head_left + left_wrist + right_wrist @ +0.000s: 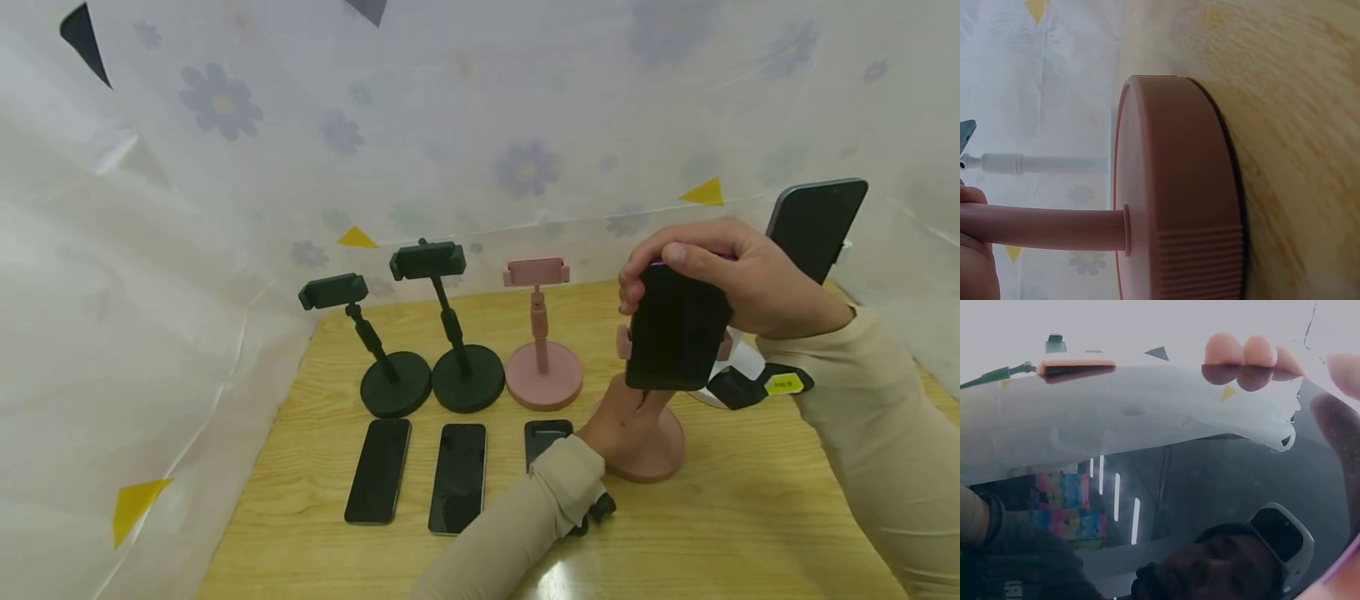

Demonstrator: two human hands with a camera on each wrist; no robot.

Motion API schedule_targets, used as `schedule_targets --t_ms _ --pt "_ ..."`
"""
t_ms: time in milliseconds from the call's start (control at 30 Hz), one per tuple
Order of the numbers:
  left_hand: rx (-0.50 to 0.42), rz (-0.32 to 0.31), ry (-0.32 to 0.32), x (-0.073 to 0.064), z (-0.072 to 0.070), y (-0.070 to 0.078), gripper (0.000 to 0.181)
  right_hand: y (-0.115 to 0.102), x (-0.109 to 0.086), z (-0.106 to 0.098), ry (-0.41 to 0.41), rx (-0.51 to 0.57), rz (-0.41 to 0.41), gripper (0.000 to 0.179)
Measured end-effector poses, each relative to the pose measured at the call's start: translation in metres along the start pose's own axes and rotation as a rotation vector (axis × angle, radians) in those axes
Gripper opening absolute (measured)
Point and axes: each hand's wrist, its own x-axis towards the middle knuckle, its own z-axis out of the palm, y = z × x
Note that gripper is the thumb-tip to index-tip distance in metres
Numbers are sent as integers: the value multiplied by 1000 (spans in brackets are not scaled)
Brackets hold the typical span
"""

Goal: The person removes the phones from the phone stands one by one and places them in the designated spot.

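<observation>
My right hand (720, 267) grips the upper end of a black-screened smartphone (671, 333), thumb on one side and fingers wrapped over the far edge. The phone stands upright, its sides between the clamp arms of a pink phone stand (652, 454). Below it, my left hand (622, 417) holds that stand's pole, partly hidden behind the phone. In the left wrist view, the fingers curl round the pink pole (1054, 228) above the thick round base (1179, 162). The glossy phone screen (1147, 431) fills much of the right wrist view, with fingertips (1224, 349) over its edge.
Two dark green stands (396, 385) (468, 379) and another pink stand (543, 379) line the back of the wooden table (300, 467). Three phones (378, 471) (457, 479) (547, 433) lie in front, one partly under the left forearm. At right, a white stand (746, 362) carries a phone (817, 225).
</observation>
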Motion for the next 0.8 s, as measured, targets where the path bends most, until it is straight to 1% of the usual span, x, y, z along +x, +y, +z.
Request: schedule_targets --t_ms 400,667,800 --pt "11 2 -8 1 0 1 28 -1 3 -1 -14 17 -26 39" --pt "19 28 -4 1 -1 1 25 -3 4 -2 -16 20 -24 40" --pt "22 23 -2 1 -1 0 27 -3 5 -3 -18 25 -16 40"
